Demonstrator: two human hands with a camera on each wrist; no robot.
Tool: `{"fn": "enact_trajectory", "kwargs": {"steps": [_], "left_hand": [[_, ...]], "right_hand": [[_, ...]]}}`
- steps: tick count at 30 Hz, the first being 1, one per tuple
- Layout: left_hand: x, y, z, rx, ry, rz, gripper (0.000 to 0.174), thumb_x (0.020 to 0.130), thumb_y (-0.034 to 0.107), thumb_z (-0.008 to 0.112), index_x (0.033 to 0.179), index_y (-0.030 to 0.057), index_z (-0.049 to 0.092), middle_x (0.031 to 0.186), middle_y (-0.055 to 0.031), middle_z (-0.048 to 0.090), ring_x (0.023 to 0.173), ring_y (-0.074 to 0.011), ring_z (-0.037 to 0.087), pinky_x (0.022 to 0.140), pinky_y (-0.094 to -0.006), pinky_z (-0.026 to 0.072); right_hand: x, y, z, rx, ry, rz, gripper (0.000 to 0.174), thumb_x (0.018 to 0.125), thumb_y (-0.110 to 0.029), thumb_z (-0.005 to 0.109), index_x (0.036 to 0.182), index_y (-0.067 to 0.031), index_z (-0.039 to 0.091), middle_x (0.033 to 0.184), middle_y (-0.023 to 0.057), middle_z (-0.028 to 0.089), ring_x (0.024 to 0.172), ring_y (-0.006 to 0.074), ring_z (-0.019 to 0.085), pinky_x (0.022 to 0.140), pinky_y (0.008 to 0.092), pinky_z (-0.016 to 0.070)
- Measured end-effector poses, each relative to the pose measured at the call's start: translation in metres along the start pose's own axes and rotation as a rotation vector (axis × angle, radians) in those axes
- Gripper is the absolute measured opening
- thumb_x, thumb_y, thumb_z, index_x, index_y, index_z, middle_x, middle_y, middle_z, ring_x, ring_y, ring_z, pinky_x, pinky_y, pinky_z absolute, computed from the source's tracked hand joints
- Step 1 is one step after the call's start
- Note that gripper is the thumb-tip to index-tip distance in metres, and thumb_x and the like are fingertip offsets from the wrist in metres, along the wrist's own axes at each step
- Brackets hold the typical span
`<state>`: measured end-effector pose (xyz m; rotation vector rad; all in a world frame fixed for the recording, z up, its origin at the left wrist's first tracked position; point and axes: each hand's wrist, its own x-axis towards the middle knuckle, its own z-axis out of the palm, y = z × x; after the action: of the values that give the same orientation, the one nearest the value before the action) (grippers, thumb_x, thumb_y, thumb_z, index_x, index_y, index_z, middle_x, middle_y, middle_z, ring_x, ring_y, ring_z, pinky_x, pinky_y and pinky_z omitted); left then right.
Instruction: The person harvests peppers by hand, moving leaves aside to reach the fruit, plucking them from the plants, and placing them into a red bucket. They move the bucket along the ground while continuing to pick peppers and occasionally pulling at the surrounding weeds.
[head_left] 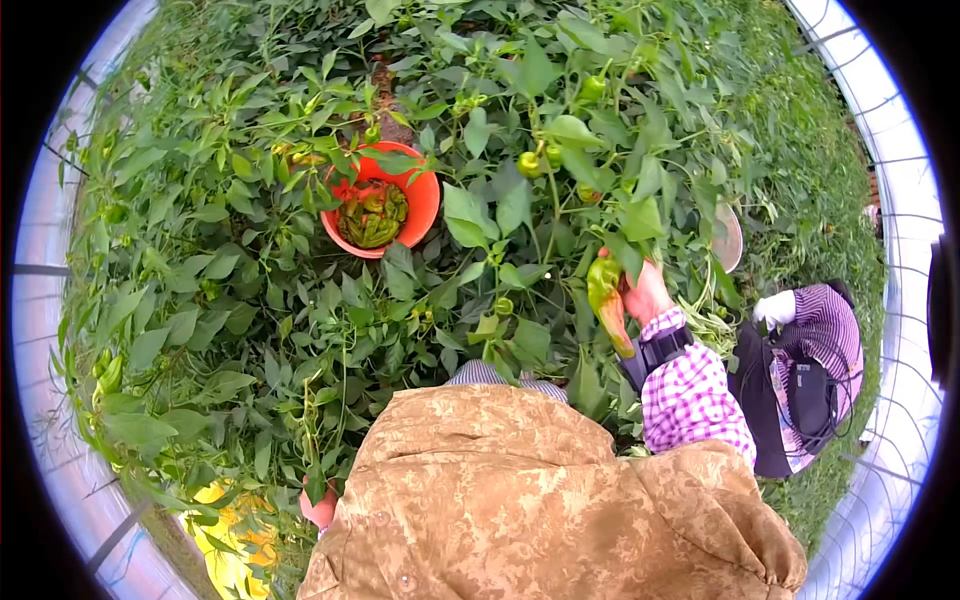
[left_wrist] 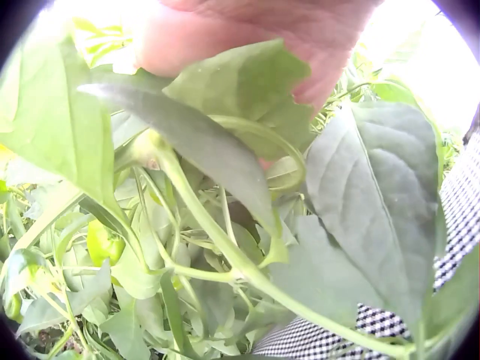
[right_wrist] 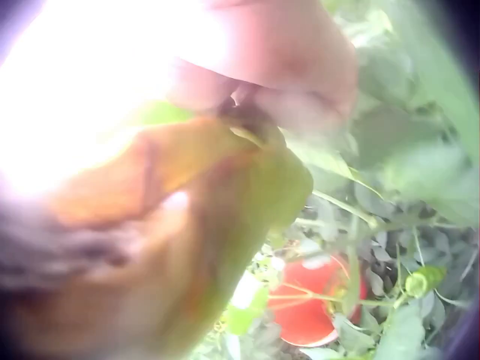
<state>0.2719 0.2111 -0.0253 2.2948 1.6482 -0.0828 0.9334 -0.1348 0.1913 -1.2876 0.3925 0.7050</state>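
Note:
My right hand pinches a long pepper by its stem end. The pepper is green at the top, turns orange-red lower down and hangs tip down beside the wrist strap. Blurred and close, the same pepper fills much of the right wrist view, below the fingers. Low at the left, my left hand is partly covered by leaves beside the brown camouflage garment. In the left wrist view its palm is behind pepper leaves and a green stem; its fingers are hidden.
An orange-red bucket with several peppers stands among dense pepper plants ahead. Green peppers hang on the plant near my right hand. A pale container and another person are at the right. Something yellow lies at lower left.

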Motion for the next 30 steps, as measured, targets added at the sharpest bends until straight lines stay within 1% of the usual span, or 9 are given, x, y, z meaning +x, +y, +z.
{"fn": "enact_trajectory", "kwargs": {"steps": [2, 3, 5, 15, 18, 20, 22, 24, 30], "left_hand": [[0.024, -0.015, 0.003, -0.438, -0.145, 0.065, 0.046, 0.065, 0.032, 0.076, 0.103, 0.0107, 0.062, 0.076, -0.0173, 0.066, 0.075, -0.0384, 0.065, 0.063, -0.0456, 0.0516], [0.008, -0.015, 0.003, -0.031, -0.083, 0.055, 0.046, 0.065, 0.032, 0.076, 0.103, 0.0107, 0.062, 0.076, -0.0174, 0.066, 0.075, -0.0384, 0.065, 0.063, -0.0456, 0.0516], [-0.021, 0.127, -0.074, 0.193, -0.039, 0.026, 0.045, 0.065, 0.032, 0.076, 0.102, 0.0106, 0.062, 0.076, -0.0174, 0.066, 0.075, -0.0384, 0.065, 0.063, -0.0456, 0.0516], [-0.028, 0.143, -0.095, 0.231, -0.018, 0.042, 0.044, 0.065, 0.031, 0.076, 0.101, 0.01, 0.061, 0.076, -0.0176, 0.066, 0.075, -0.0386, 0.065, 0.063, -0.0457, 0.0515], [-0.024, 0.134, -0.093, 0.232, -0.008, 0.033, 0.044, 0.065, 0.03, 0.076, 0.101, 0.0098, 0.061, 0.076, -0.0176, 0.066, 0.075, -0.0387, 0.065, 0.063, -0.0457, 0.0515], [-0.023, 0.132, -0.087, 0.228, -0.016, 0.022, 0.044, 0.065, 0.03, 0.076, 0.1, 0.0097, 0.061, 0.076, -0.0177, 0.066, 0.074, -0.0388, 0.065, 0.063, -0.0457, 0.0515], [-0.022, 0.134, -0.084, 0.222, -0.015, 0.009, 0.043, 0.065, 0.03, 0.076, 0.1, 0.0096, 0.061, 0.075, -0.0177, 0.066, 0.074, -0.0388, 0.065, 0.063, -0.0458, 0.0515], [-0.022, 0.135, -0.086, 0.222, -0.011, -0.008, 0.043, 0.065, 0.03, 0.076, 0.1, 0.0095, 0.061, 0.075, -0.0177, 0.066, 0.074, -0.0388, 0.065, 0.063, -0.0458, 0.0515], [-0.024, 0.152, -0.094, 0.226, -0.008, -0.031, 0.042, 0.065, 0.029, 0.075, 0.099, 0.0091, 0.061, 0.075, -0.0178, 0.066, 0.074, -0.039, 0.065, 0.063, -0.0458, 0.0515]], "right_hand": [[-0.026, -0.043, 0.024, -0.284, 0.033, -0.174, 0.02, 0.09, -0.025, 0.062, 0.085, -0.0058, 0.065, 0.071, 0.001, 0.064, 0.053, 0.0087, 0.056, 0.047, 0.0219, 0.0411], [-0.04, -0.055, 0.035, -0.345, 0.056, -0.224, 0.021, 0.088, -0.024, 0.065, 0.08, -0.0054, 0.066, 0.067, -0.0006, 0.062, 0.05, 0.0059, 0.051, 0.044, 0.0203, 0.0353], [-0.054, -0.058, 0.042, -0.473, 0.075, -0.325, 0.024, 0.086, -0.026, 0.068, 0.075, -0.0048, 0.067, 0.062, -0.0041, 0.059, 0.045, 0.0009, 0.037, 0.04, 0.0192, 0.0232], [-0.06, -0.034, 0.031, -0.709, 0.082, -0.633, 0.028, 0.088, -0.024, 0.066, 0.068, -0.004, 0.062, 0.059, -0.0073, 0.051, 0.049, 0.0029, 0.037, 0.044, 0.0218, 0.0281], [-0.082, -0.009, 0.036, -1.203, -0.052, -0.755, 0.022, 0.081, -0.02, 0.07, 0.071, -0.0015, 0.062, 0.057, 0.0072, 0.055, 0.051, 0.0194, 0.052, 0.049, 0.0336, 0.0393], [-0.079, 0.026, 0.008, -1.604, -0.347, -0.502, 0.023, 0.075, -0.025, 0.071, 0.075, -0.0027, 0.065, 0.068, 0.0152, 0.061, 0.064, 0.0317, 0.061, 0.058, 0.0418, 0.0465], [-0.077, 0.057, -0.015, -1.918, -0.569, 0.041, 0.026, 0.073, -0.03, 0.07, 0.081, -0.0054, 0.068, 0.081, 0.0162, 0.066, 0.078, 0.0338, 0.065, 0.067, 0.0446, 0.0506], [-0.081, 0.07, -0.011, -2.076, -0.637, 0.064, 0.037, 0.073, -0.031, 0.071, 0.1, -0.0068, 0.067, 0.087, 0.0186, 0.066, 0.089, 0.035, 0.063, 0.077, 0.0445, 0.0505], [-0.056, 0.052, 0.131, -1.486, -0.572, -0.759, 0.014, 0.084, -0.016, 0.06, 0.089, -0.0033, 0.06, 0.086, 0.0129, 0.063, 0.082, 0.032, 0.062, 0.069, 0.0421, 0.0492]]}}
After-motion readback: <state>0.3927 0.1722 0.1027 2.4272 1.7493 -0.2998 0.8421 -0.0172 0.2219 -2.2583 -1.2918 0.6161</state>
